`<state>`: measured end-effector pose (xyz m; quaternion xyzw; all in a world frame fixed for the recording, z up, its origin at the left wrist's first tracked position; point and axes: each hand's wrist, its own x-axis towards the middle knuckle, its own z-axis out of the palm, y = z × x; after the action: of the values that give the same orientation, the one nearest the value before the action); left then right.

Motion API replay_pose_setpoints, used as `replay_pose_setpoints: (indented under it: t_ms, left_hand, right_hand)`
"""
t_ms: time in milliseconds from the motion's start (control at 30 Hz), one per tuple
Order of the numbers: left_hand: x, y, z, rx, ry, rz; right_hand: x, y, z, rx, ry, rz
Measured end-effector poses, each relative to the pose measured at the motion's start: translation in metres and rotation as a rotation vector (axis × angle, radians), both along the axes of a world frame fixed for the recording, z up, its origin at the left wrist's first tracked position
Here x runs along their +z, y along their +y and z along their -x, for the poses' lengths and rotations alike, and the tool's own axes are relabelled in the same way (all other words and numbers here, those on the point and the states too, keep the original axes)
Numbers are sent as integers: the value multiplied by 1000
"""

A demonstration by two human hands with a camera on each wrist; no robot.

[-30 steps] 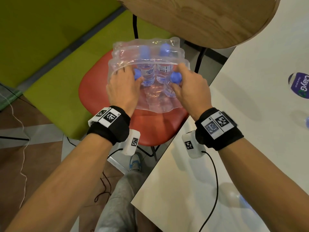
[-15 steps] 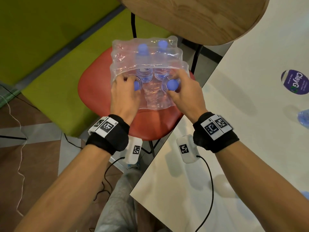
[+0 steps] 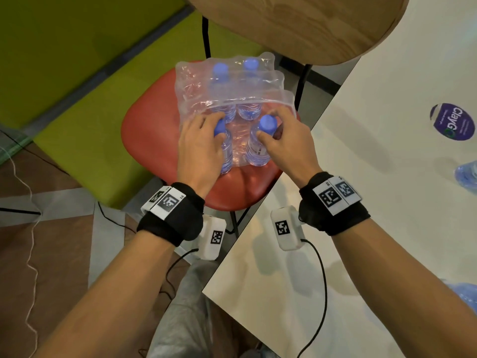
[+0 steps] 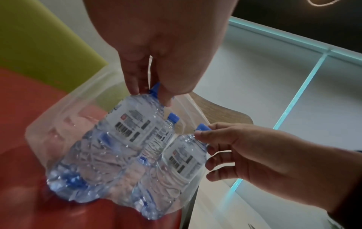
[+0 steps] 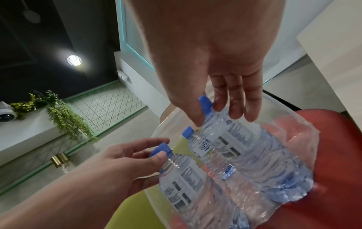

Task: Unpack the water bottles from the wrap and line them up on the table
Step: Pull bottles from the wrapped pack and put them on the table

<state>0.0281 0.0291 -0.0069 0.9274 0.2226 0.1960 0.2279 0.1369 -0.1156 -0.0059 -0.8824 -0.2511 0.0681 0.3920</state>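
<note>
Bottles stand upright in the torn wrap (image 3: 229,81) on the red chair (image 3: 154,135), left fingers (image 3: 206,120) pinching one cap (image 3: 219,127) and right fingers (image 3: 282,117) the other cap (image 3: 267,123), with the surface (image 3: 387,151) to the right.

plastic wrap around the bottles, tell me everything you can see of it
The plastic wrap is clear, thin and crinkled film, torn open at the near side. It sits on the red chair seat beside the white table. It still covers the two far bottles, whose blue caps show through it; its loose edge runs just behind the two near bottles. The left hand and right hand each pinch a near bottle's cap.
</note>
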Motion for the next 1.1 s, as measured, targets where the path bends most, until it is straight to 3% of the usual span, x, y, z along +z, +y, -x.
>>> replay_pose_setpoints:
  t_ms: [267, 367, 567, 867, 1100]
  left_hand:
    - [-22, -10, 9, 75, -103, 305]
    - [-31, -15, 7, 149, -50, 366]
    - [-40, -15, 1, 217, 30, 382]
    - [-37, -9, -3, 207, 120, 251]
    - [-21, -10, 0, 133, 137, 235]
  right_hand:
    - [-16, -10, 5, -56, 48, -32]
    - [-27, -8, 10, -43, 74, -3]
    - [-39, 7, 8, -45, 81, -6]
    - [-46, 18, 8, -119, 73, -50]
    - [-22, 12, 10, -105, 137, -87]
